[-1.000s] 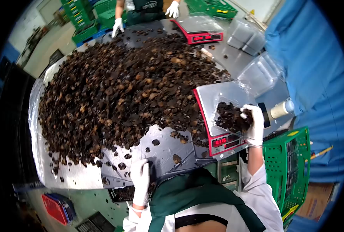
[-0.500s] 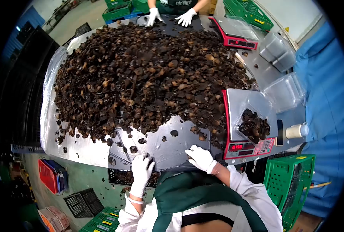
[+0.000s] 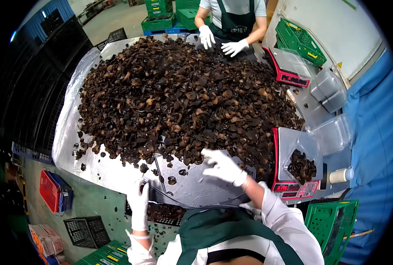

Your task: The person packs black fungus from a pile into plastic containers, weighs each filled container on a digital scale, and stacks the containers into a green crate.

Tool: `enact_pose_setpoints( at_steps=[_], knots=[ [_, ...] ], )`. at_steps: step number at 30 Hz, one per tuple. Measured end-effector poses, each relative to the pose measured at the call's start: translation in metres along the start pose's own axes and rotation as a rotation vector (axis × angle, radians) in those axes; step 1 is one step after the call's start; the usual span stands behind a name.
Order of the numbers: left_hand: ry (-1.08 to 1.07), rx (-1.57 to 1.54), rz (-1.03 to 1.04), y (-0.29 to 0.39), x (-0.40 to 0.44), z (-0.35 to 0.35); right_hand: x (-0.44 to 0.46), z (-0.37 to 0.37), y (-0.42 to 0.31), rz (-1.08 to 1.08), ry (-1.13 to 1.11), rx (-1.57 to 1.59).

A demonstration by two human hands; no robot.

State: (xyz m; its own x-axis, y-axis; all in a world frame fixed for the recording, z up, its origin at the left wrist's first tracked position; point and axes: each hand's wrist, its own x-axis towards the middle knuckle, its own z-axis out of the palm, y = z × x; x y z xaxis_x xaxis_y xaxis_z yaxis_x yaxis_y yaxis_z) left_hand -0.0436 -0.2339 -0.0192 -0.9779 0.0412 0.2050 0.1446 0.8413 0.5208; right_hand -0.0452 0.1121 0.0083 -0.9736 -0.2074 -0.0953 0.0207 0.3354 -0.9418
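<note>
A large heap of dark brown, wrinkled wood ear mushrooms (image 3: 178,97) covers most of the metal table. My right hand (image 3: 225,168), in a white glove, reaches over the heap's near edge with fingers spread and nothing visible in them. At the table's near left edge is my left hand (image 3: 138,203), gloved too, its thumb apart from the fingers. A few loose mushroom pieces (image 3: 172,180) lie between my hands. To the right, a clear plastic box (image 3: 289,165) of mushrooms sits on a red digital scale (image 3: 274,152).
Across the table a co-worker's gloved hands (image 3: 235,47) hover at the heap's far edge. A second red scale (image 3: 292,79), clear plastic boxes (image 3: 328,90) and a white cup (image 3: 340,175) line the right side. Green crates (image 3: 331,225) stand below right; a black crate (image 3: 87,232) sits on the floor.
The whole view has shifted. My right hand has moved from the near table edge to the heap and its fingers have spread. My left hand has moved left along the edge.
</note>
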Motion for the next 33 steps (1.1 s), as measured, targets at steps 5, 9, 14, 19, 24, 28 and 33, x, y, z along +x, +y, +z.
enact_pose_setpoints(
  at_steps=[5, 9, 14, 19, 24, 28, 33],
  knots=[
    [-0.028, -0.258, 0.213, 0.064, 0.068, 0.070, 0.079, -0.044, 0.000, -0.190, 0.163, -0.560],
    [-0.040, -0.243, 0.297, 0.091, 0.109, 0.131, 0.133, -0.054, 0.005, -0.166, 0.132, -0.890],
    [-0.069, -0.116, 0.369, 0.100, 0.100, 0.154, 0.125, -0.048, 0.041, -0.156, -0.095, -0.926],
    [-0.035, -0.120, 0.458, 0.105, 0.058, 0.142, 0.062, -0.034, 0.044, -0.310, -0.074, -0.839],
    [-0.197, -0.059, 0.550, 0.103, 0.010, 0.127, -0.010, -0.013, 0.058, -0.315, -0.111, -0.876],
    [-0.303, -0.065, 0.624, 0.095, -0.025, 0.105, -0.058, -0.013, 0.045, -0.313, -0.099, -0.851],
    [-0.277, -0.147, 0.505, 0.076, -0.046, 0.096, -0.084, -0.029, 0.054, -0.146, 0.185, -0.758]
  ],
)
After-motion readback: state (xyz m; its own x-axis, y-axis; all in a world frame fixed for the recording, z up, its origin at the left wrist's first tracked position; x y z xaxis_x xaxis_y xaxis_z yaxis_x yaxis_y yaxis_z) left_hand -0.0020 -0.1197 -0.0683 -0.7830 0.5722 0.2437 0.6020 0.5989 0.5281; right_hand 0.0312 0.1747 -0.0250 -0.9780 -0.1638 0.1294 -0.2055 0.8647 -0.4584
